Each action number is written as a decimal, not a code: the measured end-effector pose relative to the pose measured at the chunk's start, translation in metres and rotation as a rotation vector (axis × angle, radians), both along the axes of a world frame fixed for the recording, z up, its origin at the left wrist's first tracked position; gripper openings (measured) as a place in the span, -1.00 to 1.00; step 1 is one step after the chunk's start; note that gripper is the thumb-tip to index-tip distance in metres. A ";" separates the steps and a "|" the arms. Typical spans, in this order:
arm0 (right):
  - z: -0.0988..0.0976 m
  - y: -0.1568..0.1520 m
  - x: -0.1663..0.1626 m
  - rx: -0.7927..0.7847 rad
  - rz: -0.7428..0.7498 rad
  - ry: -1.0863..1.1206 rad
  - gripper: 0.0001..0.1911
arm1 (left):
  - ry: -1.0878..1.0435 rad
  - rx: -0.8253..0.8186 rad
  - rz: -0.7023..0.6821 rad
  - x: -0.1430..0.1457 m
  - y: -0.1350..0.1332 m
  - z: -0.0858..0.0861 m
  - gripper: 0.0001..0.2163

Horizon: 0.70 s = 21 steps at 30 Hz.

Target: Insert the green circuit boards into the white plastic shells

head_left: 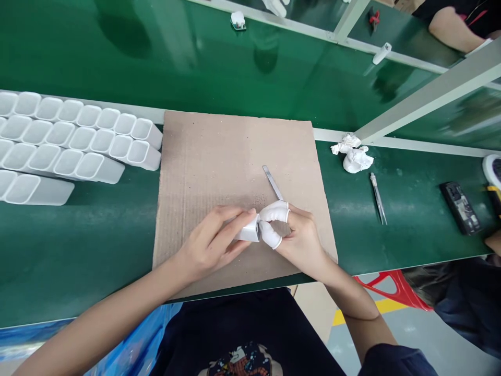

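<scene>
My left hand point(213, 240) is closed around a white, box-shaped plastic housing point(249, 231), its open end facing right. At that end, my right hand point(295, 232) pinches with thumb and forefinger, both in white finger cots point(275, 211). Whatever sits between those two fingertips is too small to make out. A slim metal tool, perhaps tweezers point(271, 180), shows beyond the right forefinger; its near end is hidden, and I cannot tell whether it touches the hand. Both hands are over a brown cardboard sheet point(219, 151).
Rows of white plastic housings point(82, 138) stand at the left. On the green bench to the right are crumpled white tissue point(357, 159), metal tweezers point(378, 198) and a black device point(461, 208). A metal post point(434, 91) rises at right. Another person's arm point(454, 28) shows top right.
</scene>
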State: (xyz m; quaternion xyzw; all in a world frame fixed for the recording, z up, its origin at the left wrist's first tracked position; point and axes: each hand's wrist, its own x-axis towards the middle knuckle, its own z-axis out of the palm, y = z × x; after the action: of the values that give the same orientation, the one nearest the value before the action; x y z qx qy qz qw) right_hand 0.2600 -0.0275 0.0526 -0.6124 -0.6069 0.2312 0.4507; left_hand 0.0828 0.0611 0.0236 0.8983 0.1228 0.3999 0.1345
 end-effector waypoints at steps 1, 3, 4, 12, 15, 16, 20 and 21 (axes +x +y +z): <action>0.000 0.000 0.000 0.001 -0.003 0.017 -0.83 | 0.002 -0.006 -0.004 0.001 0.000 0.000 -0.56; 0.001 0.001 0.000 -0.004 0.001 0.067 -0.82 | -0.008 -0.024 -0.004 0.001 -0.001 -0.001 -0.57; 0.001 0.001 0.000 -0.010 0.011 0.102 -0.82 | -0.012 -0.036 0.000 0.001 -0.002 -0.002 -0.57; 0.013 -0.001 0.058 -0.119 -0.095 -0.013 -0.92 | 0.006 -0.139 -0.030 -0.005 0.003 -0.001 -0.56; 0.023 -0.005 0.120 -0.448 -0.511 -0.605 -0.79 | -0.028 -0.192 -0.040 -0.005 0.004 0.001 -0.57; 0.027 -0.004 0.139 -0.617 -0.648 -0.822 -0.74 | -0.040 -0.212 -0.044 -0.005 0.003 0.001 -0.57; 0.029 0.007 0.183 -0.853 -0.758 -1.156 -0.68 | -0.116 -0.246 -0.087 -0.007 0.001 0.001 -0.54; 0.027 0.013 0.186 -0.848 -0.730 -1.164 -0.68 | -0.134 -0.245 -0.097 -0.007 0.001 0.001 -0.53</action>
State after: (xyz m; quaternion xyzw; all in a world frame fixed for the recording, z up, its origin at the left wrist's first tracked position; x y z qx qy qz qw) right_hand 0.4462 -0.0148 0.0793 -0.9132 -0.3664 -0.0761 -0.1614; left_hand 0.0759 0.0624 0.0250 0.8512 0.1178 0.4341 0.2704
